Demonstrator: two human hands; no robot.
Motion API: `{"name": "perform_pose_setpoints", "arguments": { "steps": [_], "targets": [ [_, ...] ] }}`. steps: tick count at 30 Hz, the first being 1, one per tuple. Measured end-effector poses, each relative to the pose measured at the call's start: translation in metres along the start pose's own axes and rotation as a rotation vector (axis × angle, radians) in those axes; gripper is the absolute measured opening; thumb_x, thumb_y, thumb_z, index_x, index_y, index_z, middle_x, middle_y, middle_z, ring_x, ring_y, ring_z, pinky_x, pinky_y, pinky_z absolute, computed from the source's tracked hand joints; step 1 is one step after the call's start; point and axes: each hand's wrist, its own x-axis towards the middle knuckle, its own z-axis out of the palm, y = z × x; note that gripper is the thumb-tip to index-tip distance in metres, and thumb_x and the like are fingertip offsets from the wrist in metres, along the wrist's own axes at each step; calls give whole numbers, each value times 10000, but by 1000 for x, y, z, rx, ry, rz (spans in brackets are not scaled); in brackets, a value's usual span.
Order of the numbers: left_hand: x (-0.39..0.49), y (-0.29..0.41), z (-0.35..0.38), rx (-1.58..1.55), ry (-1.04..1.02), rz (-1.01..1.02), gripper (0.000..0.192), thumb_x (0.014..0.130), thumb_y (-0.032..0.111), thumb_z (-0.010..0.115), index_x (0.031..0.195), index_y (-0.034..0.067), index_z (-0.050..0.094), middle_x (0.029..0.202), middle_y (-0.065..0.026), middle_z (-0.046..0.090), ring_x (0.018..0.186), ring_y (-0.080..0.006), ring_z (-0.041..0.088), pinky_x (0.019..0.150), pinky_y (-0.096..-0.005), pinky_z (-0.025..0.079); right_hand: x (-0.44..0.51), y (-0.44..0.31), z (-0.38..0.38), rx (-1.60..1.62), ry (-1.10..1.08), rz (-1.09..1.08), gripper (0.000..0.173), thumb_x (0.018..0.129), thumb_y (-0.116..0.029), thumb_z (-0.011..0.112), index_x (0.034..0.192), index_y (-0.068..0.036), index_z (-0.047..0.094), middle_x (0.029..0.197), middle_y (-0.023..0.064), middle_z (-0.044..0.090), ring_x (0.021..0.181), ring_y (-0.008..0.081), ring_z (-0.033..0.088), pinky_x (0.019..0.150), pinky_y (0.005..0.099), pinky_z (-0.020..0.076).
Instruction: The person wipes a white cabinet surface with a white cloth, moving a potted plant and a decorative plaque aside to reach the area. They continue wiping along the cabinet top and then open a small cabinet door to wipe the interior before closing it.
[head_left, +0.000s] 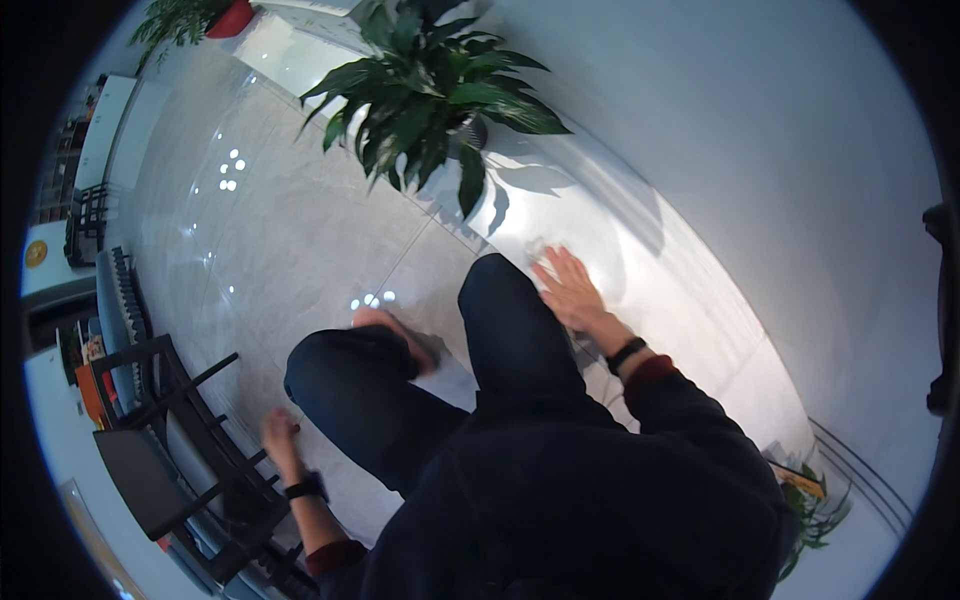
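My right hand is spread with its fingers apart, over or against the pale, brightly lit ledge beside my right knee. A blurred whitish patch shows at its fingertips; I cannot tell what it is. My left hand hangs out to the left of my left knee, near a dark-framed chair. It is blurred, and whether it holds anything is unclear. Both wrists wear black bands. A broad-leaved green potted plant stands ahead of my right hand, its leaves reaching over the ledge and tiled floor.
Grey tiled floor lies ahead and to the left. A pale wall rises along the ledge on the right. Another plant in a red pot is at the top left, and a small plant at the lower right. A grey sofa stands far left.
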Motion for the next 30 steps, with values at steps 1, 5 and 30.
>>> {"name": "perform_pose_setpoints", "arguments": {
  "steps": [1, 5, 30],
  "targets": [
    [17, 41, -8, -136, 186, 112, 271, 949, 284, 564, 1102, 62, 593, 1063, -60, 626, 914, -149, 596, 803, -281, 483, -8, 9, -5, -36, -7, -33, 553, 934, -297, 472, 1455, -163, 340, 1538, 176, 207, 1424, 370, 168, 1141, 495, 155],
    [49, 199, 8, -471, 174, 555, 204, 985, 123, 492, 1143, 21, 572, 1107, -105, 622, 995, -180, 609, 936, -320, 479, -5, 57, -29, -150, 49, 432, 561, 945, -286, 451, 1470, -160, 299, 1548, 172, 171, 1427, 375, 148, 1146, 485, 138],
    [147, 261, 481, -233, -721, 487, 540, 797, 293, 756, 1220, 19, 563, 1210, -149, 609, 1127, -280, 554, 927, -407, 440, 123, 15, -19, -94, 195, 181, 574, 936, -356, 480, 1463, -193, 321, 1536, 128, 217, 1432, 316, 163, 1146, 471, 142]
  ]
}}
